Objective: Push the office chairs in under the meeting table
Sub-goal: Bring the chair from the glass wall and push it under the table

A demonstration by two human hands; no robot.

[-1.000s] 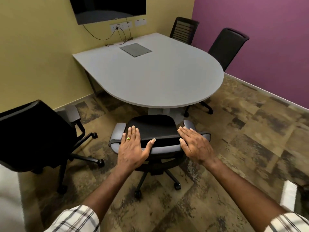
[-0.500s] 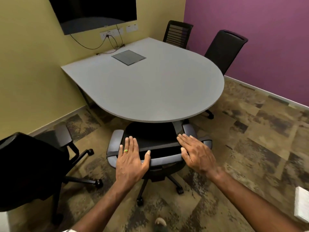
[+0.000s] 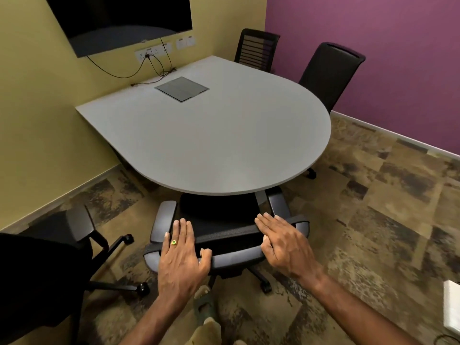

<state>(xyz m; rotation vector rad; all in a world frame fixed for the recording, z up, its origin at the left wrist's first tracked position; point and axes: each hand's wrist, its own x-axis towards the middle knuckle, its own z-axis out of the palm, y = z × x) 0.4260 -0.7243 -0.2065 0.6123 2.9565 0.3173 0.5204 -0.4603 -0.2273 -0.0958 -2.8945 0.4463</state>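
A black office chair with grey armrests stands at the near rounded edge of the grey meeting table, its seat partly under the tabletop. My left hand, wearing a green ring, lies flat on the top of the chair's backrest with the thumb hooked over it. My right hand presses flat on the backrest's right end, fingers spread. A second black chair stands apart from the table at the lower left. Two more black chairs stand close to the table's far side.
A dark wall screen hangs on the yellow wall above sockets and cables. The purple wall runs along the right. Patterned carpet covers the floor. A white object lies at the lower right edge. My foot shows below the chair.
The chair under my hands has rolled forward, so its seat now sits partly under the table edge. I have stepped closer to the table, and both hands stayed on the backrest.
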